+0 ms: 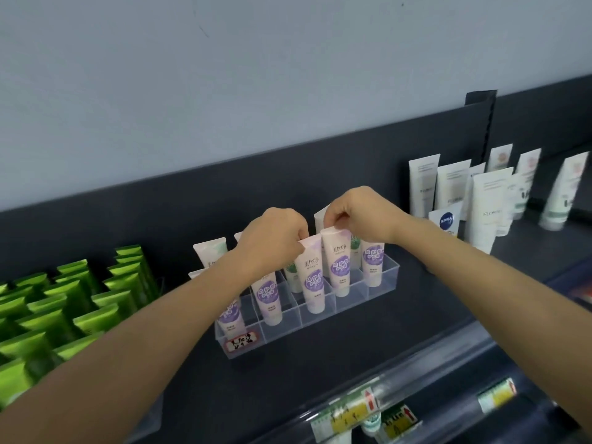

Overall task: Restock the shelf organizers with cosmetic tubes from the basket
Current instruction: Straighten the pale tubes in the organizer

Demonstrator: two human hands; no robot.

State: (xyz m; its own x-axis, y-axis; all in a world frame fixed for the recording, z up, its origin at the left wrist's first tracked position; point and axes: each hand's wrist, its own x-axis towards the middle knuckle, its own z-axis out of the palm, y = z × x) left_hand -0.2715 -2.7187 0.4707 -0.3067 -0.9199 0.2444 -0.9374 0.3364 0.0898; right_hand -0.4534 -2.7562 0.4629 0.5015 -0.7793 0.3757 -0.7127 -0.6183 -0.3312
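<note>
Tubes [373,262], 5 purple, in organizer [350,304]; L hand [272,238] pinch on 3rd tube [312,280], R hand [358,216] pinch on 4th tube [338,264]

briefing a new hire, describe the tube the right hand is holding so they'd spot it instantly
Find the clear organizer midway along the dark shelf. In its front row of white tubes with round purple labels, take the second tube from the right. It alone has its top edge pinched by the right hand.

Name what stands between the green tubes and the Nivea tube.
The clear organizer holding purple-labelled tubes, seen in the head view; the left hand and right hand pinch two of them.
</note>
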